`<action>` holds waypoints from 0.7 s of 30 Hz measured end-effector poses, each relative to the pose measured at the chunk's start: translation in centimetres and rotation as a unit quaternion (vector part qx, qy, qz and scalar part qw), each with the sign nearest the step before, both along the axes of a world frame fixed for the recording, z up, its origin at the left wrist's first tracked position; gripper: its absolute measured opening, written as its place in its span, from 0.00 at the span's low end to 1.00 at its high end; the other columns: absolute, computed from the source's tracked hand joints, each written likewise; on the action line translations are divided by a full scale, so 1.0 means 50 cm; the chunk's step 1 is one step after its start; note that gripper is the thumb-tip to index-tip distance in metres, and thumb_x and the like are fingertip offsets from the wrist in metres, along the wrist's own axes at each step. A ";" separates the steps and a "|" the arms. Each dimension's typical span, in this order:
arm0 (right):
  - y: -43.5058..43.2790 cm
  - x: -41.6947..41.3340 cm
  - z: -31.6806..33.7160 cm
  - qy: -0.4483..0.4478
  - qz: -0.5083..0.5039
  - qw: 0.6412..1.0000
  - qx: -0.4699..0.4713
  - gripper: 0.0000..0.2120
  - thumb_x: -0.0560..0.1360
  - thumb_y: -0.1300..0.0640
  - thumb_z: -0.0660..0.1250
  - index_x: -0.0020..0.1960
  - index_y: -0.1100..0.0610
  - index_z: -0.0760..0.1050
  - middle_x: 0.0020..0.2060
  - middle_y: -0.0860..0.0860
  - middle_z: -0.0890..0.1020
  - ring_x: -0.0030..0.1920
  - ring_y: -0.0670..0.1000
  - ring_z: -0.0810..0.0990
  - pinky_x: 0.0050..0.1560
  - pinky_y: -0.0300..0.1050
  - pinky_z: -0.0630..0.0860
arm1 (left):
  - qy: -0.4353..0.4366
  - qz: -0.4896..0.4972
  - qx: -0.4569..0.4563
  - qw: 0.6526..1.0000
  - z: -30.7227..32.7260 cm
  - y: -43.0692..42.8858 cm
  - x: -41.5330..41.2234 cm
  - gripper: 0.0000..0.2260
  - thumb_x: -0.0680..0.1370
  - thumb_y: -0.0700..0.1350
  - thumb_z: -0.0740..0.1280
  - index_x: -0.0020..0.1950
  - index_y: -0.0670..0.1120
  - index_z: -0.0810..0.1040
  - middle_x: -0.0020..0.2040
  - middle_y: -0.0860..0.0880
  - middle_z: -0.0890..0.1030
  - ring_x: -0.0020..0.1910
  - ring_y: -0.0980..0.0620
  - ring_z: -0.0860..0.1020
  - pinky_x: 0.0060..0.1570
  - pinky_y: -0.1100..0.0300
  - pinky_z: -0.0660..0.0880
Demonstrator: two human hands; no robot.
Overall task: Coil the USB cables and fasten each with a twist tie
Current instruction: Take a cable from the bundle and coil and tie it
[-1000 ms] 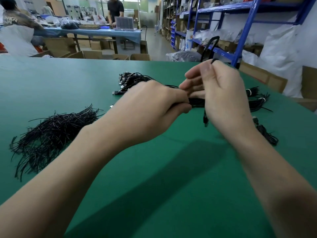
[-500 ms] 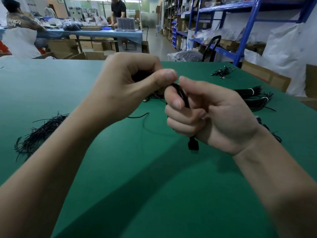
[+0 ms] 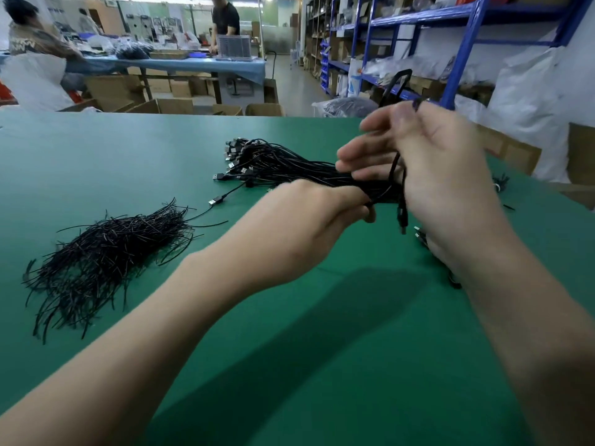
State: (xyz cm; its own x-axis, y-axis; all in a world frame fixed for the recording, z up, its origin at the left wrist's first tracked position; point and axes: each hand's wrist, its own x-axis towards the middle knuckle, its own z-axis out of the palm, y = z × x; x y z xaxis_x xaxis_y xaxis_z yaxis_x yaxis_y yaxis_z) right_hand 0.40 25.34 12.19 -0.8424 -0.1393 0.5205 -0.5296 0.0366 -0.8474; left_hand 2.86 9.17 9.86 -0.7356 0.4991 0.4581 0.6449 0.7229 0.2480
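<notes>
A black USB cable runs between both hands above the green table. My left hand pinches its lower loop between thumb and fingers. My right hand is raised, holding the cable's upper part at the thumb, while the other fingers point left, straight. One plug of the cable dangles below the right palm. A heap of loose USB cables lies behind the hands. A pile of black twist ties lies at the left.
Bits of tied cables peek out right of my right hand. Beyond the table's far edge stand cardboard boxes, blue shelving and another workbench with people at it.
Both hands dropped away from the camera and spread apart. My right hand opened its fingers and rose, drawing the cable up; the left moved lower, pinching the loop.
</notes>
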 end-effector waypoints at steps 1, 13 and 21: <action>-0.001 -0.003 -0.007 0.028 -0.037 0.997 0.064 0.16 0.87 0.57 0.51 0.48 0.57 0.75 0.36 0.52 0.86 0.40 0.50 0.86 0.41 0.43 0.82 | 0.016 0.009 -0.020 1.000 0.013 -0.007 0.003 0.13 0.84 0.51 0.59 0.56 0.51 0.83 0.39 0.54 0.81 0.42 0.47 0.79 0.46 0.49 0.75; -0.031 0.028 -0.017 -0.171 0.279 0.940 0.101 0.32 0.82 0.39 0.47 0.36 0.59 0.76 0.22 0.48 0.60 0.25 0.49 0.56 0.26 0.40 0.54 | 0.076 0.000 0.116 0.990 0.080 -0.094 0.009 0.19 0.80 0.57 0.66 0.33 0.47 0.76 0.25 0.53 0.67 0.26 0.58 0.65 0.29 0.68 0.59; -0.041 0.062 0.008 -0.187 0.462 0.854 -0.152 0.16 0.84 0.53 0.48 0.43 0.57 0.68 0.26 0.45 0.57 0.25 0.44 0.54 0.27 0.38 0.51 | -0.095 -0.088 0.431 0.893 0.000 -0.030 -0.018 0.16 0.85 0.46 0.55 0.39 0.44 0.70 0.34 0.44 0.69 0.33 0.51 0.67 0.32 0.54 0.64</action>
